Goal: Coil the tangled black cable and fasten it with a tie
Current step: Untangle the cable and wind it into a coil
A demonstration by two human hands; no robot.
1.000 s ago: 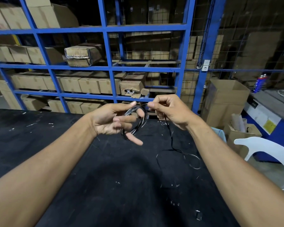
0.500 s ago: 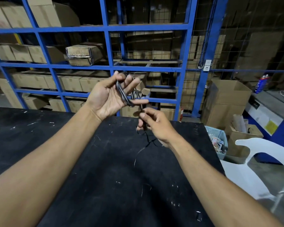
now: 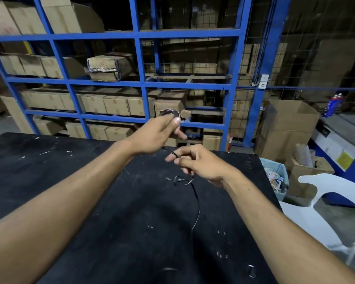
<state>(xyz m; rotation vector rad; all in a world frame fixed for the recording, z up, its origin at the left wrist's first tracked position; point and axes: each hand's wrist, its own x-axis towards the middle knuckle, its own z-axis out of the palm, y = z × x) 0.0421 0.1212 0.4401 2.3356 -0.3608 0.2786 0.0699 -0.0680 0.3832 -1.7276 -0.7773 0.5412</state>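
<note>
My left hand is raised above the far edge of the black table and grips the coiled part of the black cable, which peeks out above my fingers. Just below and to the right, my right hand pinches a strand running from the coil. The loose tail of the cable curls under my right hand and trails toward me across the table. No tie is visible.
A blue steel rack with cardboard boxes stands behind the table. To the right are a large open box, a small bin of scraps and a white plastic chair. White specks litter the table.
My left hand turned palm-down and dropped a little with the coil. My right hand moved right along the strand, and the loose tail now lies in a long curve on the table.
</note>
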